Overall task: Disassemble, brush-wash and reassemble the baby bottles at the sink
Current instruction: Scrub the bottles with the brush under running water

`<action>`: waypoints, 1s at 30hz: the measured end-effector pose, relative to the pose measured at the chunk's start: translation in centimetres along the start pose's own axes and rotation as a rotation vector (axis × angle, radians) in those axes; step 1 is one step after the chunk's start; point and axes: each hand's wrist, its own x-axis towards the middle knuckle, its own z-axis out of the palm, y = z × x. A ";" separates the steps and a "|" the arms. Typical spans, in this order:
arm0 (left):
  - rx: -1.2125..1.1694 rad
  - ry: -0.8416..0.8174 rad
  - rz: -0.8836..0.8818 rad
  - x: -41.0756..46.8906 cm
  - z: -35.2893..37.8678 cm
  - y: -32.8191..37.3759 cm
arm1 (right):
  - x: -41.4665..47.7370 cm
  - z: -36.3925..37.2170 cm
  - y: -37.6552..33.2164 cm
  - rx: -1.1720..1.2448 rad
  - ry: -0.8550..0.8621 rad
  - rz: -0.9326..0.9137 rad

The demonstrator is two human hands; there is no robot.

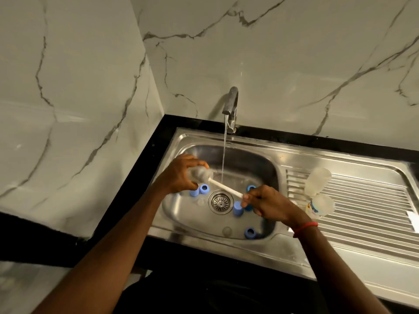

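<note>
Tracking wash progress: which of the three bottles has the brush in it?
The bottle in the left hand, over the sink, brush held by the right hand; the other two sit on the drainboard.

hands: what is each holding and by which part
Left hand grips the bottle round its body; right hand pinches the brush by its handle end.
</note>
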 end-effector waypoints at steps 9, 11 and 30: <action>-0.119 -0.058 -0.048 -0.5 -1.9 1.0 | -1.0 -1.6 -0.5 -0.183 0.122 -0.047; -0.149 -0.074 -0.115 -0.5 -2.2 0.3 | -1.2 -1.6 -0.9 -0.610 0.460 -0.219; -0.118 -0.052 -0.041 0.7 -3.6 -1.3 | -2.8 -0.6 -2.2 -0.412 0.201 -0.183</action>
